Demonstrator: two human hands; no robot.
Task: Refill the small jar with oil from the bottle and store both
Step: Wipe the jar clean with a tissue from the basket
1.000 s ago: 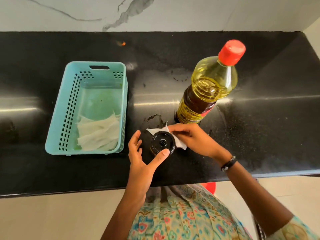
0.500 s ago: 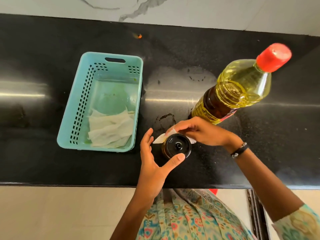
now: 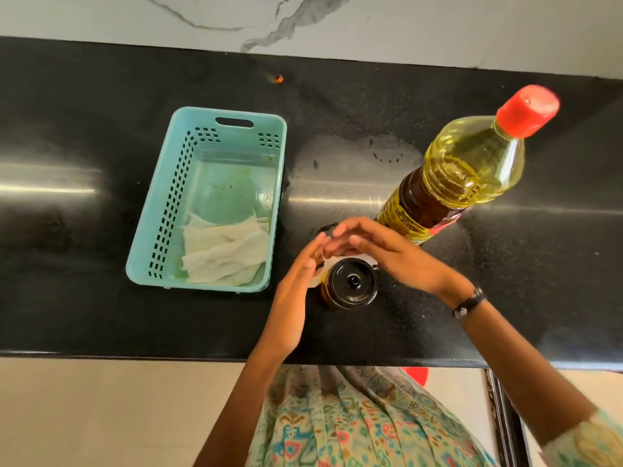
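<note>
The small jar, amber glass under a shut black lid, stands near the counter's front edge. A white tissue wraps its far side. My right hand curves over the tissue from behind the jar. My left hand lies flat against the jar's left side, fingers straight, fingertips meeting the right hand's. The oil bottle stands upright just behind and to the right, yellow oil inside, red cap on, no hand touching it.
A teal plastic basket sits left of the jar, with crumpled white tissues at its near end. The black counter shows oily smears behind the jar. A marble wall backs it.
My left thumb has come off the jar's lid, and the hand has swung up along the jar's left side. My right hand has spread over the tissue behind the jar. The camera has shifted.
</note>
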